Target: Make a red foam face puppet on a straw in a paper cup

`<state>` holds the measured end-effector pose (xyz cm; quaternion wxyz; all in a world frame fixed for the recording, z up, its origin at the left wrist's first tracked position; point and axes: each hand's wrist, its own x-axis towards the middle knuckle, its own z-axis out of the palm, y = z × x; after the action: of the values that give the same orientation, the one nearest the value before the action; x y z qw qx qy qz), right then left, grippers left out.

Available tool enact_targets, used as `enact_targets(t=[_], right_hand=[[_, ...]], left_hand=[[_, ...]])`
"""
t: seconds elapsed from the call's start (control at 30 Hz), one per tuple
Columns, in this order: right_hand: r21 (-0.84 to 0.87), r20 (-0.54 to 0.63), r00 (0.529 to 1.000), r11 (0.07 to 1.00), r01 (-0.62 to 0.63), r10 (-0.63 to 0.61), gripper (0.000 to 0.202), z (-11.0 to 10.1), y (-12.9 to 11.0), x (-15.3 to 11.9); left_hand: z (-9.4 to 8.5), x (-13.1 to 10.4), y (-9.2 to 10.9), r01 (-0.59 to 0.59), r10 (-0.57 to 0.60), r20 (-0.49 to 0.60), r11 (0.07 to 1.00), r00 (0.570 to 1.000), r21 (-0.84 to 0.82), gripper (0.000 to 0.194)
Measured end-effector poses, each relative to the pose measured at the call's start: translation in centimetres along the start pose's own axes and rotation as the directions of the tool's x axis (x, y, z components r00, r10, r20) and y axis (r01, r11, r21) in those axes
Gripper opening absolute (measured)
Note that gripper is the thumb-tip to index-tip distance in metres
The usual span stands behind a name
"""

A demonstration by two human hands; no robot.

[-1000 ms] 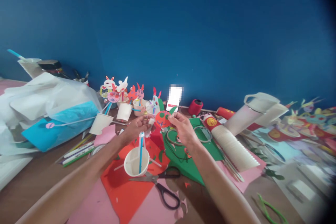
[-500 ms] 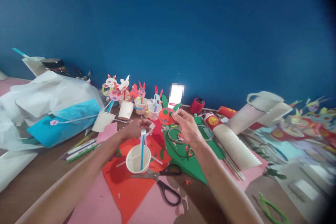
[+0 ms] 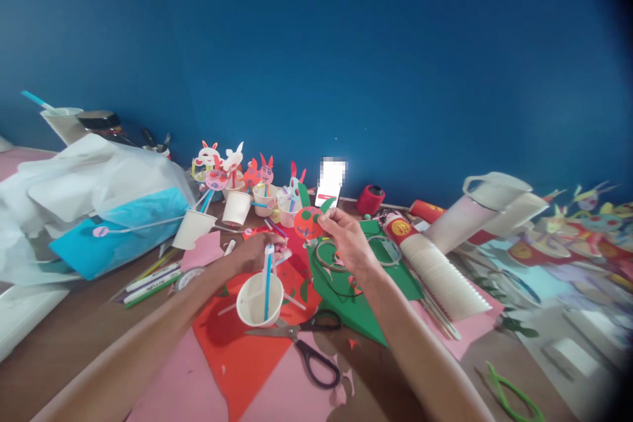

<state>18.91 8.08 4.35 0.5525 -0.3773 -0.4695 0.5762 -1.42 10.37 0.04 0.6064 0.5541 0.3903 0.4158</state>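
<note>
Between the thumb and fingers of my right hand (image 3: pixel 347 237) is a round orange-red paper face (image 3: pixel 307 223) with green ears and drawn features. My left hand (image 3: pixel 264 252) is lower and to its left, behind the top of a blue-striped straw (image 3: pixel 268 283). Its fingers are bent together at a small pale bit I cannot make out. The straw stands in a white paper cup (image 3: pixel 260 301) on red paper (image 3: pixel 222 349). Black-handled scissors (image 3: pixel 316 362) lie open just in front of the cup.
Paper-animal cups (image 3: pixel 267 194) line the back by the blue wall. A lit phone (image 3: pixel 330 184) stands behind my right hand. Stacked cups (image 3: pixel 445 277) and a white jug (image 3: pixel 465 211) are to the right. Plastic bags (image 3: pixel 93 178) and markers (image 3: pixel 153 283) are to the left.
My left hand has dropped a little lower, and its fingers have drawn in behind the straw. My right hand has shifted slightly left, bringing the paper face with it.
</note>
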Motion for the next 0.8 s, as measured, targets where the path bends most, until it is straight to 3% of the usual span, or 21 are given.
enact_targets(t=[0.1,0.2,0.3,0.47,0.6,0.7,0.8], right_hand=[[-0.023,-0.007,1.000,1.000,0.001,-0.001,0.022,0.2,0.1,0.0],[-0.019,-0.016,1.000,1.000,-0.010,0.010,0.023,0.3,0.1,-0.1],[0.000,-0.026,0.999,1.000,-0.023,0.023,0.024,0.5,0.1,-0.2],[0.001,-0.023,0.999,1.000,-0.023,0.023,0.022,0.6,0.2,-0.3],[0.005,-0.021,1.000,1.000,0.018,-0.017,0.020,0.8,0.3,-0.4],[0.015,-0.016,1.000,1.000,0.016,-0.015,0.021,1.3,0.4,-0.6],[0.013,-0.006,1.000,1.000,0.023,-0.023,0.021,2.0,0.4,-0.6]], left_hand=[[-0.4,0.1,0.4,-0.009,-0.004,0.057,0.975,0.998,0.220,0.022],[-1.1,0.1,2.0,-0.031,-0.002,0.094,0.939,0.996,0.344,0.016],[-1.8,-0.3,4.0,-0.033,-0.042,0.165,0.904,0.985,0.427,0.026],[-2.2,-1.9,5.3,0.013,-0.030,0.110,0.988,0.994,0.154,0.030],[-2.0,-3.6,4.4,-0.071,0.069,0.026,0.995,0.997,0.070,0.026],[-1.4,-4.8,3.7,-0.059,0.061,-0.049,0.997,0.997,0.052,0.022],[-0.4,-5.4,3.4,-0.017,0.016,-0.023,0.999,1.000,-0.042,0.021]])
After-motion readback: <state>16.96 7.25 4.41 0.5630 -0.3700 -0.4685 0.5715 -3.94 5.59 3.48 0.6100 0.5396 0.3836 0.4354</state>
